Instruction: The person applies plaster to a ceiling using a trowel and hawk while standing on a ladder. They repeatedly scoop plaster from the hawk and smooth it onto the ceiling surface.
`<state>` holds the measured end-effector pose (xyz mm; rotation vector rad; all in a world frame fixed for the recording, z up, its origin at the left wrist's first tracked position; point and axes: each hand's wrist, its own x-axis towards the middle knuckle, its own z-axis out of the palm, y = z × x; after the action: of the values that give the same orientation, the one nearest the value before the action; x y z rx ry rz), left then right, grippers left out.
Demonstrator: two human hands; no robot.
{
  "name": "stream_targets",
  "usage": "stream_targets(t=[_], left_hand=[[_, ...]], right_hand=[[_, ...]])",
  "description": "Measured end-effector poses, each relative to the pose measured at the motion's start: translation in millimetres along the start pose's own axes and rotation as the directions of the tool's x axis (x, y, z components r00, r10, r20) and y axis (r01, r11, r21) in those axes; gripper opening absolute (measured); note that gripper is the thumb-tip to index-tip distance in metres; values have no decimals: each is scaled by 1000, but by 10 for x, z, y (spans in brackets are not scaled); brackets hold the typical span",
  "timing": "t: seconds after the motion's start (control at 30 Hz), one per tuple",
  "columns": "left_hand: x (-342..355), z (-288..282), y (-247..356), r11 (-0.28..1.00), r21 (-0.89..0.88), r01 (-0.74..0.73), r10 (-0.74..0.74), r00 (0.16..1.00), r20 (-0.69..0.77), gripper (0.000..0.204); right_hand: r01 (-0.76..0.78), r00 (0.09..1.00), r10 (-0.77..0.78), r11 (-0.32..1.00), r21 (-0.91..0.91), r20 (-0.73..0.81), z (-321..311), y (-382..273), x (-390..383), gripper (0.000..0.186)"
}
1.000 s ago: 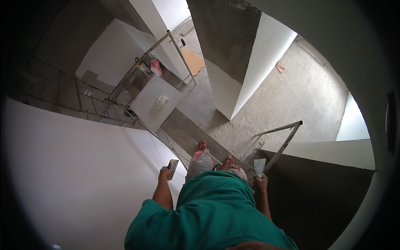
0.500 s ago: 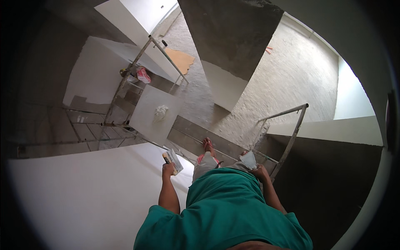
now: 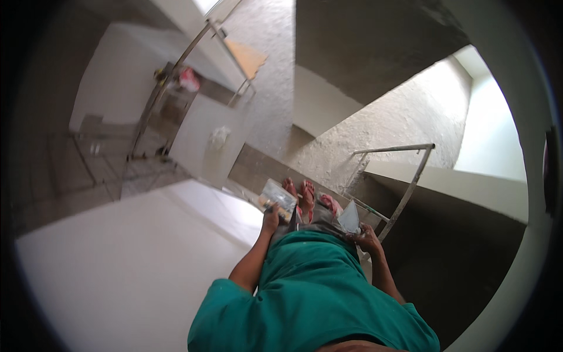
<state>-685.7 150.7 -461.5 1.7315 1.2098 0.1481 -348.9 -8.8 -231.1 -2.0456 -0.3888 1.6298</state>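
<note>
My left hand (image 3: 271, 218) is closed round the handle of a plastering trowel (image 3: 279, 196). The flat blade is held out in front of my legs, near my feet. On the other side, my right hand (image 3: 368, 239) grips a putty knife (image 3: 349, 217) at hip height, its wide pale blade pointing up and away from me. The two tools are apart. My feet (image 3: 308, 192), in red sandals, stand on grey planks (image 3: 249, 163).
Metal scaffold rails rise at the right (image 3: 410, 185) and far left (image 3: 190, 47). A pale board (image 3: 199, 117) beside the planks bears a whitish clump (image 3: 219, 138). White wall (image 3: 135, 264) lies close on my left; a dark recess (image 3: 451, 258) drops off at right.
My left hand has brought the trowel rightward, in front of my legs. The putty knife stays near my right hip. Both feet now show close together, and the whole view has shifted.
</note>
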Motion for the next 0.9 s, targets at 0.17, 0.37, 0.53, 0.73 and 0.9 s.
stream_targets(t=[0.17, 0.37, 0.53, 0.73, 0.9], left_hand=[[-55, -127, 281, 994, -40, 101, -104, 991, -86, 33], [-241, -278, 595, 982, 182, -40, 110, 913, -394, 40], [-95, -781, 687, 649, -750, 125, -568, 737, -368, 23], [963, -1536, -631, 596, -803, 6, -596, 673, -438, 27], [1955, -1353, -2837, 930, 9, 368, -280, 722, -632, 32]], right_hand=[[20, 995, -20, 1000, 4, 100, 112, -10, 359, 23], [-39, 988, 61, 988, -151, 141, -48, 94, 680, 26], [-58, 973, 57, 998, 1, 225, 93, 91, 758, 30], [-20, 971, 65, 981, -193, 228, 389, 8, 1159, 31], [15, 999, -23, 953, -301, -23, 673, 7, 2294, 20]])
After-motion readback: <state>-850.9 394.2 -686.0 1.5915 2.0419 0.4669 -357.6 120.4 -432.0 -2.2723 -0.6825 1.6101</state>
